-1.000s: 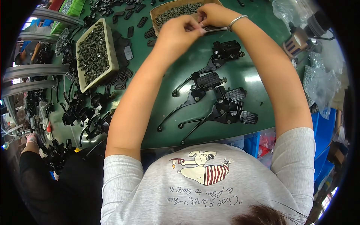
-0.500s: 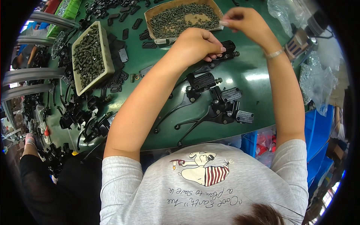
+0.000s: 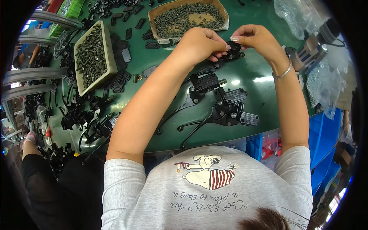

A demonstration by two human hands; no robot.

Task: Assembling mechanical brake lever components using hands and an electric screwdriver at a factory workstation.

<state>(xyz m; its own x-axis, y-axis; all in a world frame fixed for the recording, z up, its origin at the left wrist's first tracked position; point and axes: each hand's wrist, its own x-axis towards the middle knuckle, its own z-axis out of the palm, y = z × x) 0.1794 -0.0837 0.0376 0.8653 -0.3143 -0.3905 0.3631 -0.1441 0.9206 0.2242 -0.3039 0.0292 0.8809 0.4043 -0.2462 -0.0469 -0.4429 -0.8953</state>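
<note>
Both of my hands meet over the black reservoir of a brake lever assembly [image 3: 232, 55] at the far middle of the bench. My left hand [image 3: 203, 46] is closed in a pinch at the reservoir's left side, other fingers curled. From the right, my right hand [image 3: 257, 41] pinches thumb against finger just above the same reservoir. Whatever is between either set of fingertips is too small or hidden to name. Nearer me lie several more black brake lever assemblies [image 3: 207, 82], their lidded reservoirs to the right and levers to the left.
Behind my hands stands a cardboard box [image 3: 163, 40] of small screws. A cream tray [image 3: 110, 57] of bolts is at left, with black flat gaskets [image 3: 140, 23] around it. At right are an electric screwdriver [image 3: 310, 50] and clear plastic bags [image 3: 326, 84]. Another person's arm [image 3: 28, 147] shows far left.
My right hand has come down and nearer from beside the screw box to the reservoir, close to my left fingertips. The left hand has barely moved. The screwdriver has shifted slightly.
</note>
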